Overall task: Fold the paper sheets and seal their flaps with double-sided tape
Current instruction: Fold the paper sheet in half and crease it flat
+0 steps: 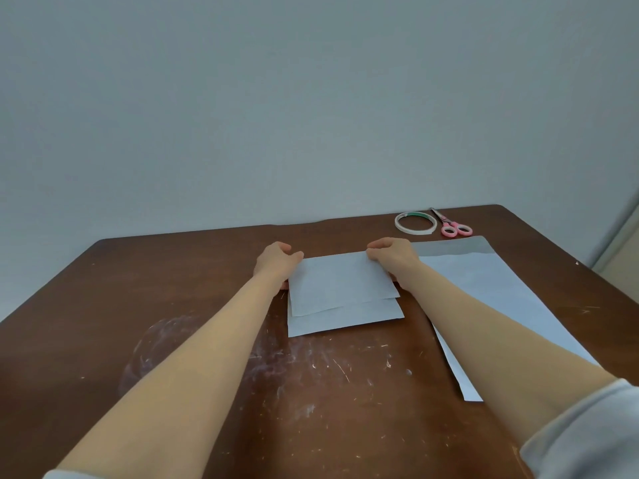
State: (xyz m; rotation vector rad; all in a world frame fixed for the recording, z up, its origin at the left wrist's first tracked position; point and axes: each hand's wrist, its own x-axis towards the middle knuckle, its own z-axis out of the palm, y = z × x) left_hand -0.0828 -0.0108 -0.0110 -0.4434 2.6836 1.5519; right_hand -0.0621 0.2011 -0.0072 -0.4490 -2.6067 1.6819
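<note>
Both arms reach out over the brown table (193, 357), and the action is all at the folded sheet (342, 288), lying at the middle of the table just ahead of the person. Its upper layer is doubled toward the near side and stops short of the lower layer's near edge, so a strip of the lower layer shows below it.

The left hand (275, 266) sits at the far left corner. Its fingers (295, 256) are curled in and meet that corner, and the paper's left edge overlaps the heel of the hand. On the other side, the right hand (394, 255) is at the far right corner, with its fingers (371, 253) drawn together in a pinch right on the tip of the paper. So the sheet spans the gap between the two hands, held at both far corners.

To the right, partly under the right forearm, lies a stack of flat paper sheets (501, 292). Beyond it, near the table's far edge, a roll of tape (415, 223) lies flat, with pink-handled scissors (453, 227) just beside it. A grey sleeve (587, 430) is pushed up on the right arm.
</note>
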